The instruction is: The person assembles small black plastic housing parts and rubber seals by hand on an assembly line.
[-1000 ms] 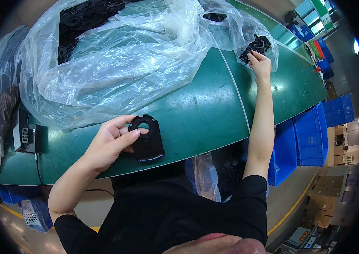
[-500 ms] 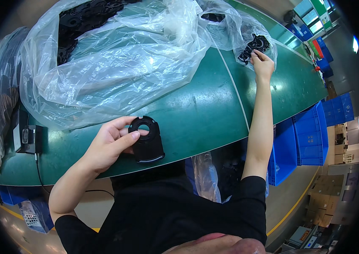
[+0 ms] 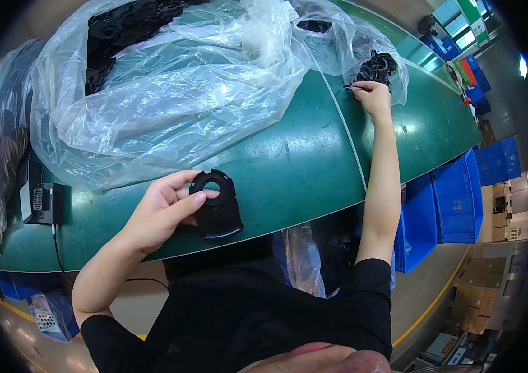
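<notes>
My left hand (image 3: 163,210) holds a flat black plastic part (image 3: 216,205) with a round hole, near the front edge of the green table (image 3: 301,168). My right hand (image 3: 373,96) is stretched far out to the right, its fingers pinched on a small black piece at the mouth of a clear plastic bag (image 3: 363,46) that holds several small black parts (image 3: 376,65).
A large crumpled clear bag (image 3: 171,99) with black ring-shaped parts (image 3: 121,31) covers the table's back left. A small black box with a cable (image 3: 43,202) sits at the left edge. Blue crates (image 3: 457,193) stand on the floor to the right.
My right hand has drawn back slightly from the small bag toward me. My left hand keeps the black part in about the same place.
</notes>
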Available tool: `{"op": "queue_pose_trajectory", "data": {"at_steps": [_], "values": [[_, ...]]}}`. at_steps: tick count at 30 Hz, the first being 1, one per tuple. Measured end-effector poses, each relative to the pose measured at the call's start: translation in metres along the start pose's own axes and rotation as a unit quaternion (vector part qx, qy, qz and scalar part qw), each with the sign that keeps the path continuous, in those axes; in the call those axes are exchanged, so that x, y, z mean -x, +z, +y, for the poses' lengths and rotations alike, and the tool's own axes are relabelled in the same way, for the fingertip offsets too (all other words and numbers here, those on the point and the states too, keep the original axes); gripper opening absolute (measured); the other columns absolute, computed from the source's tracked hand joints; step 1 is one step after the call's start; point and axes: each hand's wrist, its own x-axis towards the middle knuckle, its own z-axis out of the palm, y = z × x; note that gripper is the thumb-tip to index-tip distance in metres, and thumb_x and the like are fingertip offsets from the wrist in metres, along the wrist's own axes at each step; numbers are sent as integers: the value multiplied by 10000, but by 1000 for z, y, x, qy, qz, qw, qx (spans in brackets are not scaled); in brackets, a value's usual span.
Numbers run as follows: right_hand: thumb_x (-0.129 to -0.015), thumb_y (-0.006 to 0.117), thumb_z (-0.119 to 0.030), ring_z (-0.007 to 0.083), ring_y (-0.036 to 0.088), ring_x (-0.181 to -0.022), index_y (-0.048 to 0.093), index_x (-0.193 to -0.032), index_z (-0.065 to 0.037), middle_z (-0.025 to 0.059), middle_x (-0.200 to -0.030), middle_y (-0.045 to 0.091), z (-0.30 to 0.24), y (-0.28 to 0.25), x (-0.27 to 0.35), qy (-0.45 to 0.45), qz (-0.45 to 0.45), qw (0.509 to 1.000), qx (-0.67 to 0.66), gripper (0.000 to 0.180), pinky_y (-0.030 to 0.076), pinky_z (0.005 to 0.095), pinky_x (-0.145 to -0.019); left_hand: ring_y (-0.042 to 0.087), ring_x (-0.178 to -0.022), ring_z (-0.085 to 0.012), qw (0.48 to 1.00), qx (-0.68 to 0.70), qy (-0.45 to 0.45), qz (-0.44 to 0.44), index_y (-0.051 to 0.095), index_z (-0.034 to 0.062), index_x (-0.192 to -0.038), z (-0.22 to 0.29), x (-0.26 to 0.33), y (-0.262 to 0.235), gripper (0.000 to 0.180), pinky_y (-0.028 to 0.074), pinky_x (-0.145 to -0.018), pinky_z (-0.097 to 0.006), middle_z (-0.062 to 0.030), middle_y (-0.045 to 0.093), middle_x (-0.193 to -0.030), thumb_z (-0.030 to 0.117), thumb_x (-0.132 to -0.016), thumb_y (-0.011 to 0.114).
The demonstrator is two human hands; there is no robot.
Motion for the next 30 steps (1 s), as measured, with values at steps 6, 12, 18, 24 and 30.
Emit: {"op": "queue_pose_trajectory", "data": {"at_steps": [6,12,18,24,30], "values": [[-675,694,-141,186,639,-711,717,-861,-107,100,-784,682,7,-3,-3,4,48,994,97,191,488,283,-715,619,-840,-114,1000,8,3,2,455,4,-1220,-3,-1,1,355,507,-719,-251,-116,633,-1020,122,-896,540],[-684,706,-137,159,632,-683,717,-863,-93,88,-768,683,3,-7,-2,9,85,994,66,184,489,271,-685,613,-811,-95,1000,0,11,1,460,6,-1218,-4,-1,1,365,500,-689,-231,-100,641,-999,131,-888,553],[-719,702,-84,79,589,-617,705,-882,-32,40,-718,664,-21,-6,12,19,61,981,-183,171,466,221,-589,608,-798,-79,1000,-1,21,16,452,7,-1233,-3,-1,1,384,489,-657,-206,-70,645,-984,144,-889,552],[-705,683,-65,160,623,-627,679,-879,-12,132,-757,659,-83,18,70,-166,-46,985,20,182,479,270,-600,609,-822,-80,999,4,21,42,420,0,-1259,-3,-2,-3,410,490,-665,-198,-70,642,-996,150,-897,541],[-668,660,-20,236,615,-643,655,-768,19,136,-713,625,-114,16,142,-260,-87,960,49,108,489,307,-616,618,-824,-95,999,19,15,47,402,-23,-1255,-1,-4,2,413,505,-623,-184,-93,624,-1031,127,-894,535]]}}
